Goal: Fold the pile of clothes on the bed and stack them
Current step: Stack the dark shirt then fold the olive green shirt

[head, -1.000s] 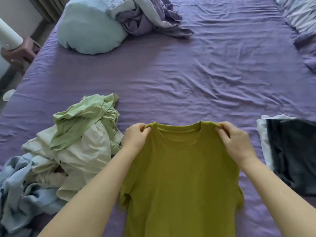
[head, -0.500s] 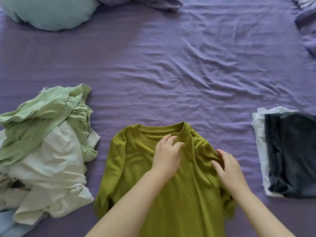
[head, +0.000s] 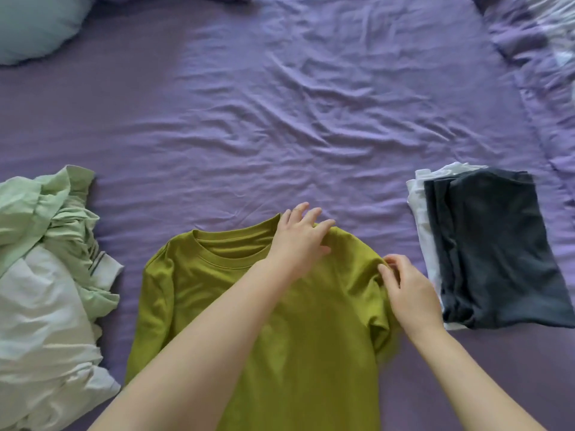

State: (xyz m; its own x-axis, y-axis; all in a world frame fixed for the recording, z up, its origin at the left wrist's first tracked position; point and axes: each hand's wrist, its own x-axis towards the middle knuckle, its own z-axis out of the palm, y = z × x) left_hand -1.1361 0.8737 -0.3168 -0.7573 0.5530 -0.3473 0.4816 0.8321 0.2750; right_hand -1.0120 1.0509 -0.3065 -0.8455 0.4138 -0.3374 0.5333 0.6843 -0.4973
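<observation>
Olive-green T-shirt [head: 280,321] flat at 6 o'clock on purple bedsheet [head: 280,135]; unfolded pile [head: 46,290] at 9, folded stack [head: 491,250] at 3. Left hand [head: 300,244] fingers spread, pressing right shoulder; right hand [head: 410,293] pinching sleeve seam. Best smoothed outward before folding sleeve in; collar kept square.

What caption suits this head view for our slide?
Both hands, left hand and right hand, smooth an olive-green cotton T-shirt flat on the purple bedsheet.
</observation>
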